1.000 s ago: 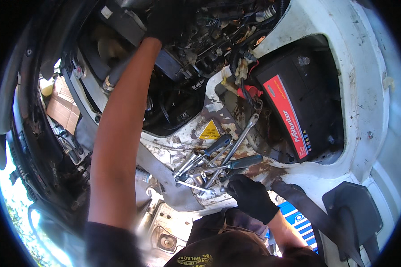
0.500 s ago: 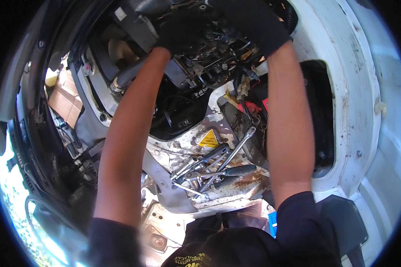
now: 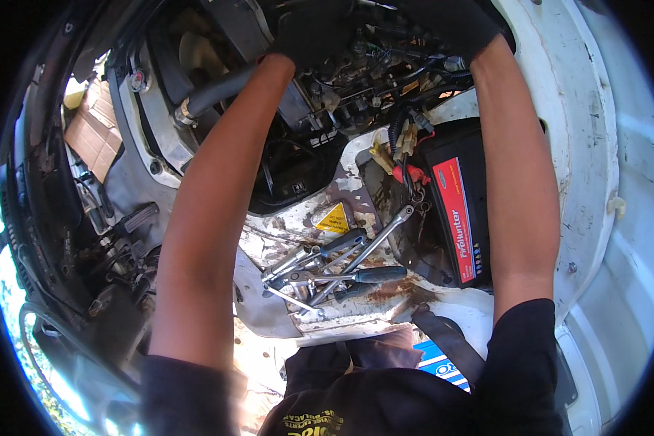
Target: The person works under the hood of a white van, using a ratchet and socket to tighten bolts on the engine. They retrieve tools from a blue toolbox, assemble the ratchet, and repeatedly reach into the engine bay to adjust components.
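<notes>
Both my arms reach forward over an open vehicle engine bay. My left hand (image 3: 316,33), in a black glove, is over the left side of the engine (image 3: 363,94), near a black hose (image 3: 229,89). Also gloved in black, my right hand (image 3: 454,27) is at the far right of the engine, above wires and connectors. The dark gloves blend into the engine and the top edge cuts them off, so the fingers are hidden. A thin pale metal piece (image 3: 378,4) shows between the hands; whether either one holds it I cannot make out.
Ratchets and sockets (image 3: 320,272) lie piled on the worn white ledge near me, with a long ratchet handle (image 3: 396,221) across them. A battery with a red label (image 3: 454,218) sits right of them. Cardboard (image 3: 94,131) lies far left. A blue-and-white box (image 3: 443,363) is beside my lap.
My right arm has swung to the right, and my hands are farther apart and higher in view. The battery's red label, mostly covered before, now shows. The tools lie as before.
</notes>
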The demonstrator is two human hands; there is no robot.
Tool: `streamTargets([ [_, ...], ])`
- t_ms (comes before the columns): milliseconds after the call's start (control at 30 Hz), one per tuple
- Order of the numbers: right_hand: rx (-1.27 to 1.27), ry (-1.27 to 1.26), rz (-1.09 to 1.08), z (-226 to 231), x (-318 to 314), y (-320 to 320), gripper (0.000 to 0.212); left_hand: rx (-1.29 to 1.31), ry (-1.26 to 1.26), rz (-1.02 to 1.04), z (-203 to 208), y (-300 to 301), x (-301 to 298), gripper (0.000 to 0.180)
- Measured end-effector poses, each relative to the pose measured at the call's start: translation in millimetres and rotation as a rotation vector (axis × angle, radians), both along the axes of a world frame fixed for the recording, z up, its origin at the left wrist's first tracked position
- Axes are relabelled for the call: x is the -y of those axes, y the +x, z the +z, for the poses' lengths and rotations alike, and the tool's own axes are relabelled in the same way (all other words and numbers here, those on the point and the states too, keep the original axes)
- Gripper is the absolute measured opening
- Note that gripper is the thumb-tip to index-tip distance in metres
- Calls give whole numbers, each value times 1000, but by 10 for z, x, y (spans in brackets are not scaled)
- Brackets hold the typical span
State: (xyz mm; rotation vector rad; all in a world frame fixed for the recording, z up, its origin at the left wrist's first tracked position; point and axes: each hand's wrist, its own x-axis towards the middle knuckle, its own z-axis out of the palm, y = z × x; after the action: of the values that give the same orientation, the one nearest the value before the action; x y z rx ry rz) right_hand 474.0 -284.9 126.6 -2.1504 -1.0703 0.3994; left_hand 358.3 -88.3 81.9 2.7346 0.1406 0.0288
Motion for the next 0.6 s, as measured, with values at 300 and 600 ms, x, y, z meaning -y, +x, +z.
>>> streamTargets([
  [300,32,29,8,-85,-61,21,31,89,-101,-37,82,-29,16,39],
  [600,127,66,-114,-464,-266,-450,34,322,14,-66,-303,11,-113,28],
])
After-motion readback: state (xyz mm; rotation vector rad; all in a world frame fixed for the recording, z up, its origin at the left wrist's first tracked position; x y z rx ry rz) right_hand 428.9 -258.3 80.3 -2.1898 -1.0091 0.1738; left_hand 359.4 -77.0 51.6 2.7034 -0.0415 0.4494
